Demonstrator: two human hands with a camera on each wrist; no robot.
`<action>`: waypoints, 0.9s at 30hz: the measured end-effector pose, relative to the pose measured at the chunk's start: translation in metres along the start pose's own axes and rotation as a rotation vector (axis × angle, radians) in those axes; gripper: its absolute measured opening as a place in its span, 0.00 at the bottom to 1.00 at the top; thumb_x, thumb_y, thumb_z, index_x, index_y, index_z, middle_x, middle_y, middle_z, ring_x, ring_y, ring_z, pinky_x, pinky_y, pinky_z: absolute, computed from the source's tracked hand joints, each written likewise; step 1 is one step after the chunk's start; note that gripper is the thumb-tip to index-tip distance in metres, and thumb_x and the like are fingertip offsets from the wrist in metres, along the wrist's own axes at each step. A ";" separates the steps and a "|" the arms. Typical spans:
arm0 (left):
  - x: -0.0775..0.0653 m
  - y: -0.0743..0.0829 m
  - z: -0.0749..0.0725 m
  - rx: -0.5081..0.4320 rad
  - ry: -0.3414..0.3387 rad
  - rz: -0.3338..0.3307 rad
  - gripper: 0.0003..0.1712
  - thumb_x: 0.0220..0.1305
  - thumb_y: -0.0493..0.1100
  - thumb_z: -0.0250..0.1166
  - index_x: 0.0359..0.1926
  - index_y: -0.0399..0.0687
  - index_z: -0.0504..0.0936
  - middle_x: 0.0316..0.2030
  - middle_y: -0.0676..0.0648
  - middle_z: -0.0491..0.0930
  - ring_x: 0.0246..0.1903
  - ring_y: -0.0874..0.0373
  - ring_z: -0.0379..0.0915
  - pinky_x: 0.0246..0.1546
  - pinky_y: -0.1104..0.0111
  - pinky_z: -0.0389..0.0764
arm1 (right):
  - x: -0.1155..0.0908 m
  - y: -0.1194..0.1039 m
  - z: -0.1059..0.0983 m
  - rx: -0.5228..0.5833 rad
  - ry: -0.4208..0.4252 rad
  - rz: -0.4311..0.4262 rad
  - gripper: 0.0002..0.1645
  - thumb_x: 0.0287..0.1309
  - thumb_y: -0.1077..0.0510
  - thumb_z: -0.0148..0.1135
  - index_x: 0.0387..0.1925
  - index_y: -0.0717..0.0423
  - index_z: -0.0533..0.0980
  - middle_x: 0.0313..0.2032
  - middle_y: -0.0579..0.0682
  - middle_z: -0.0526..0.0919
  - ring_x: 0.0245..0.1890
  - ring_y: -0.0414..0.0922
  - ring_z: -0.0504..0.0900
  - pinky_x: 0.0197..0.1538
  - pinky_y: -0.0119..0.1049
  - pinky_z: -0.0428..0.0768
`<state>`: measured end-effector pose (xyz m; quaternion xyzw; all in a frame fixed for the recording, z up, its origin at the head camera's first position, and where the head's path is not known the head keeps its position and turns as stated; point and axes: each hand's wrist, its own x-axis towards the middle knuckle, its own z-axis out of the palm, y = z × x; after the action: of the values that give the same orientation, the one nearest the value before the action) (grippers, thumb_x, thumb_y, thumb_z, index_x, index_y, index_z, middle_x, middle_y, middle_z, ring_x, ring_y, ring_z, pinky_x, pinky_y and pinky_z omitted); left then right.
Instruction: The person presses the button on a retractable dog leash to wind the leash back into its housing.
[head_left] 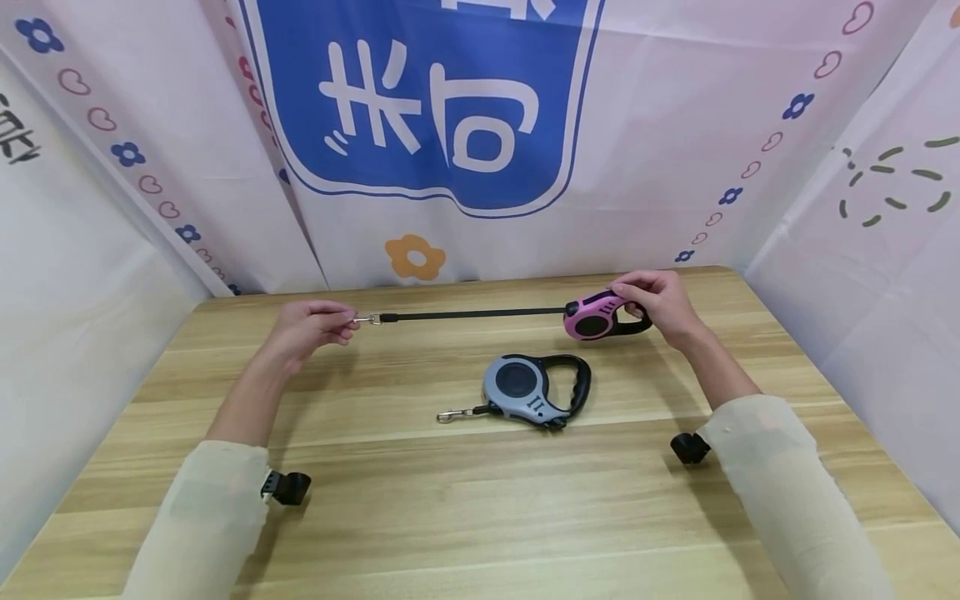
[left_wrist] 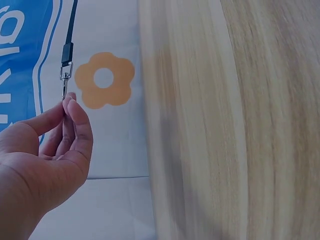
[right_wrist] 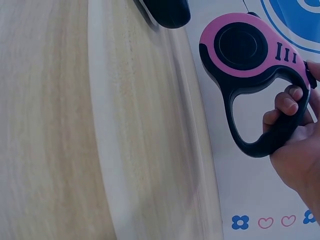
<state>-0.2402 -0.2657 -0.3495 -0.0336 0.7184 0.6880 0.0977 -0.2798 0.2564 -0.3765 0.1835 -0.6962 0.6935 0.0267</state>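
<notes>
My left hand (head_left: pixel 311 327) pinches the metal snap hook (left_wrist: pixel 64 85) at the end of a black leash strap (head_left: pixel 472 314). That strap runs straight across to a pink and black retractable leash (head_left: pixel 590 317), whose handle my right hand (head_left: pixel 660 302) grips. In the right wrist view the fingers (right_wrist: pixel 286 103) curl through the black handle loop and the thumb is near the button. Between and nearer than the hands, a grey-blue and black retractable leash (head_left: pixel 517 380) lies on the table, its small metal hook pointing left.
The wooden table (head_left: pixel 420 517) meets a white printed cloth backdrop (head_left: pixel 645 150) at its far edge, with cloth at both sides too. Small black cameras are strapped at the left sleeve (head_left: pixel 213 492) and right sleeve (head_left: pixel 772 450).
</notes>
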 end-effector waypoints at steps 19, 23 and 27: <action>0.002 0.001 0.007 0.043 -0.011 -0.004 0.08 0.74 0.28 0.58 0.44 0.35 0.84 0.30 0.51 0.86 0.30 0.63 0.79 0.32 0.74 0.82 | 0.000 -0.003 0.005 0.006 -0.016 -0.013 0.14 0.69 0.72 0.59 0.33 0.59 0.88 0.25 0.45 0.85 0.18 0.37 0.69 0.23 0.28 0.68; 0.002 0.000 0.008 0.029 -0.051 0.005 0.10 0.74 0.26 0.57 0.43 0.37 0.84 0.32 0.50 0.87 0.31 0.62 0.81 0.36 0.73 0.84 | 0.001 -0.003 0.006 0.008 -0.010 -0.014 0.15 0.68 0.73 0.59 0.33 0.58 0.88 0.24 0.45 0.85 0.18 0.37 0.69 0.22 0.28 0.68; 0.002 -0.001 0.007 0.054 -0.077 0.009 0.09 0.74 0.26 0.57 0.49 0.30 0.83 0.33 0.50 0.87 0.32 0.62 0.83 0.40 0.71 0.86 | 0.002 -0.001 0.007 0.010 -0.014 -0.023 0.17 0.68 0.73 0.59 0.32 0.56 0.88 0.24 0.44 0.85 0.18 0.37 0.69 0.22 0.27 0.68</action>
<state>-0.2411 -0.2588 -0.3514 -0.0012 0.7327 0.6694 0.1229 -0.2796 0.2489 -0.3754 0.1965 -0.6906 0.6955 0.0286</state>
